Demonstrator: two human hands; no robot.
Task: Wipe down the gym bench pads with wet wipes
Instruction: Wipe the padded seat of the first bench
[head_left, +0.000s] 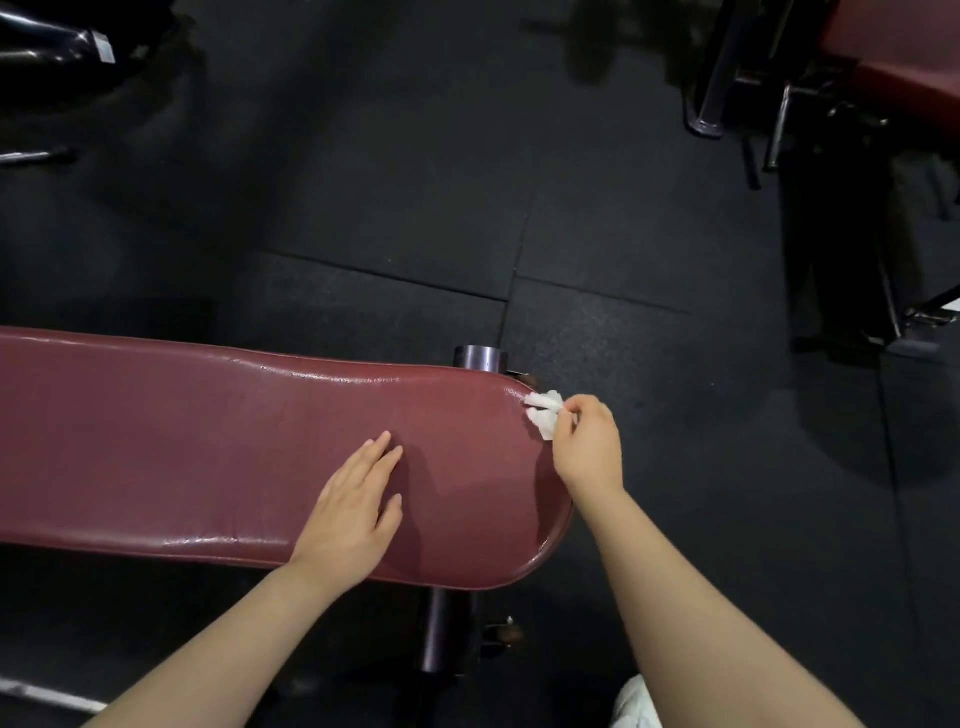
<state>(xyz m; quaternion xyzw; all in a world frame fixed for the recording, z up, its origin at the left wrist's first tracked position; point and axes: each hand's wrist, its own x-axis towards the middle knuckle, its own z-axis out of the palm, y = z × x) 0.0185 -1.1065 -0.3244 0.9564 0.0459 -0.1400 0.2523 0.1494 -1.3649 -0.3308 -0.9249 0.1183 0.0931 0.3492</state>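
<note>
Now wiping the rounded end of the maroon bench pad (218, 447).

Across the lower half of the frame the pad lies lengthwise; the left hand (353, 512) rests flat at centre, fingers straight and together, while the right hand (587, 441) pinches a crumpled wet wipe (543, 413) against the pad's right tip. Next, probably, a sweep leftward calls for steady pressure.

Bench pad (208, 441): lies across the lower half of the view, from the left edge to its rounded right end, above the rubber floor tiles (395, 208). Left hand (353, 512): flat on the pad, right of its middle. Right hand (589, 447): at the pad's right end, pinching a crumpled wet wipe (544, 413) against the far corner. Second bench (893, 57): upper right, well apart.
</note>
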